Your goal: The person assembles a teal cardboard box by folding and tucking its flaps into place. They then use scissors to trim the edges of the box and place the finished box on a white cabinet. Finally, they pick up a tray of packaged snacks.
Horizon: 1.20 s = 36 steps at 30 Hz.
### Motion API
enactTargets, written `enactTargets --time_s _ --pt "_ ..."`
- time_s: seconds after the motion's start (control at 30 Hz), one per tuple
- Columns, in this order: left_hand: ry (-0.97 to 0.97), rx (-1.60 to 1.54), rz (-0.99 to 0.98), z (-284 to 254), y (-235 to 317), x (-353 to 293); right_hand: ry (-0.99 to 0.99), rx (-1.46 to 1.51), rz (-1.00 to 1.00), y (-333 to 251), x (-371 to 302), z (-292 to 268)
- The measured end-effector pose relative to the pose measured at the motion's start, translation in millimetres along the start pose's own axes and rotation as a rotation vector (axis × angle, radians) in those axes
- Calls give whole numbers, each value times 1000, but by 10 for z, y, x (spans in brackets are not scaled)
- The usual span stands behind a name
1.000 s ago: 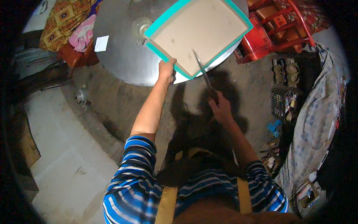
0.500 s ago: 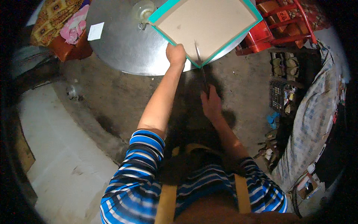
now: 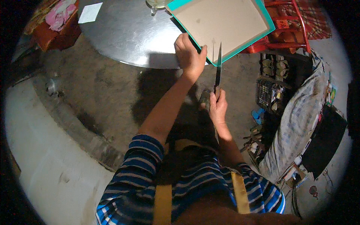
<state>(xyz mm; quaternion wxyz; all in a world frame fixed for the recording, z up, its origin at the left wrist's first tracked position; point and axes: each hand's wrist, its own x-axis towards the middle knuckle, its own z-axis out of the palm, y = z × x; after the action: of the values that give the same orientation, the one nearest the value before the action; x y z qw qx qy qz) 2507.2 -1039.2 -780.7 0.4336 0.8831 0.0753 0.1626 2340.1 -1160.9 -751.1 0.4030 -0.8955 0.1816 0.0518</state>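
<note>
A shallow cardboard box point(image 3: 228, 26) with turquoise edges and a beige inside lies tilted at the far right of a round metal table, its near corner past the rim. My left hand point(image 3: 190, 56) is at the box's left wall, thumb across the edge and fingers on the outer side. In my right hand point(image 3: 218, 107) is the handle of a long pointed knife point(image 3: 218, 71). The blade points away from me and crosses the box's near corner, its tip over the beige inside. Whether the blade touches the cardboard I cannot tell.
The metal table point(image 3: 123, 41) holds a white paper point(image 3: 90, 13) and a glass vessel point(image 3: 157, 3). Red chairs point(image 3: 288, 26) stand beyond the box. A black crate point(image 3: 266, 93) and a cloth-covered pile point(image 3: 294, 123) line the right side. A pink cloth point(image 3: 60, 17) lies at far left.
The view has shifted. My left hand has opened out somewhat at the box's wall. The right hand and knife have come up into the light, with the blade turned more upright in view.
</note>
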Motion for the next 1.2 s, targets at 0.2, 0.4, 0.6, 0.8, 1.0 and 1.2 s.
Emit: enactTargets --time_s 0.2,0.4,0.6,0.8,1.0,1.2 --pt "-403 69 641 -221 -50 -120 -39 72 64 -110 25 -113" --pt "-513 32 734 -127 -223 4 55 84 -12 -148 -40 -127" --pt "-429 -70 763 -53 -158 48 -1 93 69 -269 45 -177" --pt "-432 -107 737 -38 -147 57 29 -109 22 -198 114 -116" --pt "-464 -91 731 -45 -132 46 79 -192 -54 -102 495 92" --pt "-472 -96 723 -76 -95 73 100 -157 -92 107 260 117"
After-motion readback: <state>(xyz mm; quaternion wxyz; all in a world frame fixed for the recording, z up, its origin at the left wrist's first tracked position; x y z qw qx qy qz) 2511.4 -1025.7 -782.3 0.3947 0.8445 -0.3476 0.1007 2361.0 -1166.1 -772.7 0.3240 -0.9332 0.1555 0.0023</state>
